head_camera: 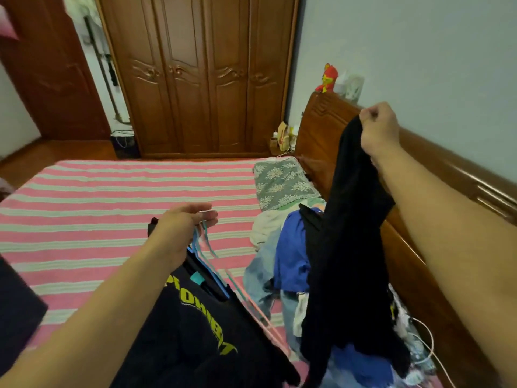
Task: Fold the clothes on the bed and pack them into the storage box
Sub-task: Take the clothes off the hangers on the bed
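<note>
Across the bed [112, 191], the pink-and-white striped sheet runs to its far edge, with a grey flowered pillow [282, 183] in the far right corner by the headboard. Along the bed's right edge lies your pile of clothes [282, 264], blue and denim pieces among them. Your right hand [379, 133] pinches the top of a black garment [347, 247], fingers curled tight, so it hangs over the pile. Your left hand [181, 228], fingers loosely curled, holds a bunch of hangers [204, 247] carrying a dark shirt with yellow lettering [195, 331].
</note>
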A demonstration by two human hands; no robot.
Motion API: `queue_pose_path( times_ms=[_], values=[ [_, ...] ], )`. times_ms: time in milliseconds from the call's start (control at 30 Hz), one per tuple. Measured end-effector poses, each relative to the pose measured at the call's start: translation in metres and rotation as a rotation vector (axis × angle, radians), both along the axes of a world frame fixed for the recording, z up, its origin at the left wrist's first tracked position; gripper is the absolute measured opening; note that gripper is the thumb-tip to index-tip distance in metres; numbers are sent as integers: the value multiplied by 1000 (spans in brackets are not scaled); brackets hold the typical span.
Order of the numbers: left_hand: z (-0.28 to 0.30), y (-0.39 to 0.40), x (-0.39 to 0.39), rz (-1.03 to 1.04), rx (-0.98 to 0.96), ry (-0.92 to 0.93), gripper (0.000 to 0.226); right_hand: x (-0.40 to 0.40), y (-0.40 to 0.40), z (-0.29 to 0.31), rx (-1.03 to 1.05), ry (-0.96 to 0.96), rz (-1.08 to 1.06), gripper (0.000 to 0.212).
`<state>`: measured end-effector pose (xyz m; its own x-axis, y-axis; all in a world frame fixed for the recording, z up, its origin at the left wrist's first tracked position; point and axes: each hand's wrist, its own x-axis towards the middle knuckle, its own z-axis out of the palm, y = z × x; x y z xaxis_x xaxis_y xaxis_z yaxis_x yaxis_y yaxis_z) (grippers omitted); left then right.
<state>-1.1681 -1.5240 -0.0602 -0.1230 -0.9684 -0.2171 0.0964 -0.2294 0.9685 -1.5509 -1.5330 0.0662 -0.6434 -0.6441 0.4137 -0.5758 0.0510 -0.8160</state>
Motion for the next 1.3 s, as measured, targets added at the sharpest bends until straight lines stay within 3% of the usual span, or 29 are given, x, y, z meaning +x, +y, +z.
queue_pose_path(
  times_ms=[100,167,233,400,533,667,800,1067,1233,1300],
  values=[
    [-3,1,3,3,-27,15,28,-2,-31,-22,331,-69,191,33],
    [-3,1,6,36,-37,6,26,28,-26,-45,498,-23,325,34],
    [-4,0,11,78,-55,-5,25,77,-1,-71,488,-16,480,19],
    [6,7,26,147,-64,-28,37,189,108,-151,504,-34,815,17],
    [13,30,31,128,-116,2,58,222,135,-203,546,191,703,17],
    [14,58,29,44,-254,10,50,225,131,-208,529,87,670,21],
    [16,79,25,5,-345,-26,46,227,134,-201,567,-90,822,19],
    [-1,97,30,61,-354,32,51,233,148,-216,603,226,796,23],
    [-9,104,37,108,-554,-179,39,236,151,-231,230,192,573,3],
    [-11,104,37,170,-581,-139,38,240,154,-234,134,195,538,9]
  ],
)
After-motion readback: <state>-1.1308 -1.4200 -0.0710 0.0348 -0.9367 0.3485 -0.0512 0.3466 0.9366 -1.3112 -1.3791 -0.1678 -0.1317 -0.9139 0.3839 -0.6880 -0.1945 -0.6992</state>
